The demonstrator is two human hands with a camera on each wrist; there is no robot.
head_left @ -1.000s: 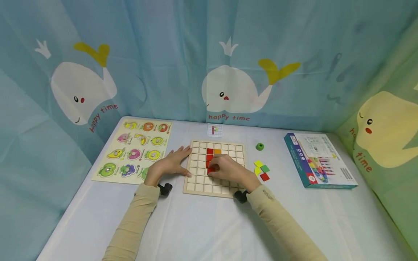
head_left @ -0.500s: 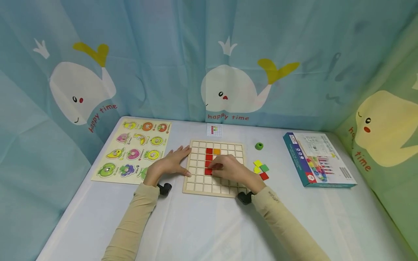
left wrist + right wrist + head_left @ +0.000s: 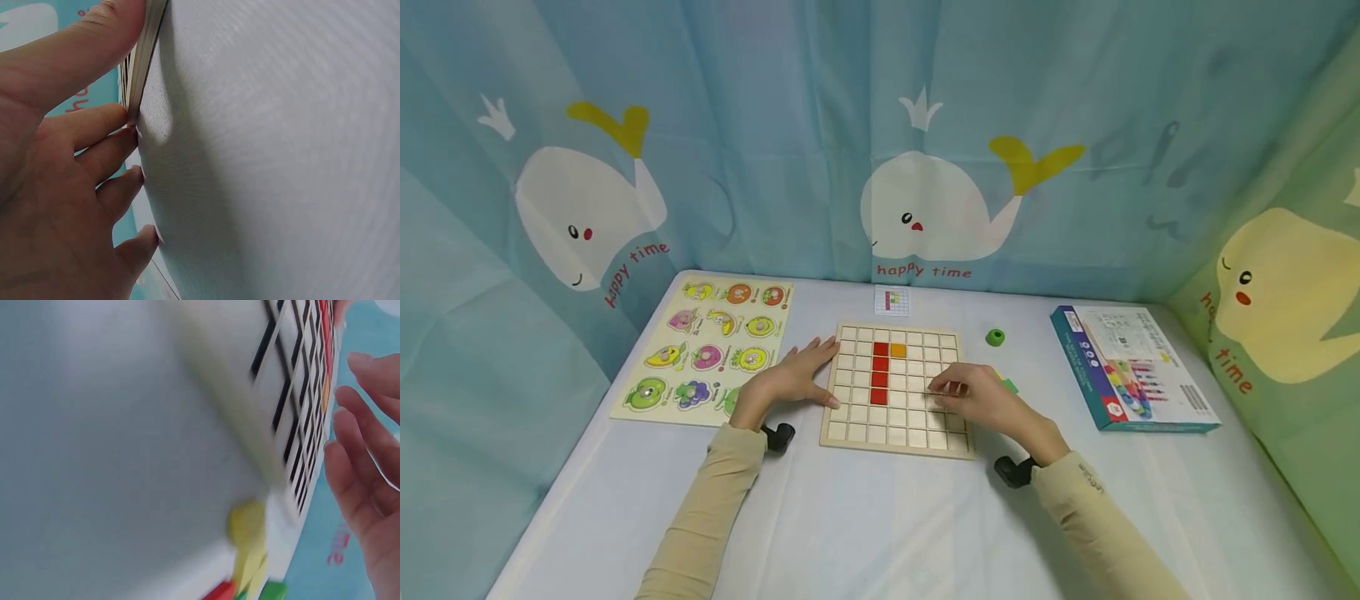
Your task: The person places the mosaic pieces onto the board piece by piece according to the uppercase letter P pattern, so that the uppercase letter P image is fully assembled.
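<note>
A wooden grid board (image 3: 857,414) lies in the middle of the table. Several red tiles (image 3: 879,379) fill a column of its cells, with one orange tile (image 3: 898,351) beside the top one. My left hand (image 3: 788,381) rests against the board's left side, fingers spread; in the left wrist view its thumb and fingers touch the edge. Over the board's right part is my right hand (image 3: 988,402), fingers loosely bent and nothing between them. Just right of the board, loose yellow tiles (image 3: 249,528), a red tile (image 3: 220,591) and a green tile (image 3: 274,590) lie partly hidden behind this hand.
A small pattern card (image 3: 892,301) lies behind the board. To the right are a green bead (image 3: 996,337) and a boxed toy set (image 3: 1135,371). A fruit puzzle board (image 3: 700,350) sits at the left. Printed curtains (image 3: 775,167) stand around the table.
My right hand has let go of the lowest red tile and moved right, from the red column to the board's right part. The left hand has stayed in place.
</note>
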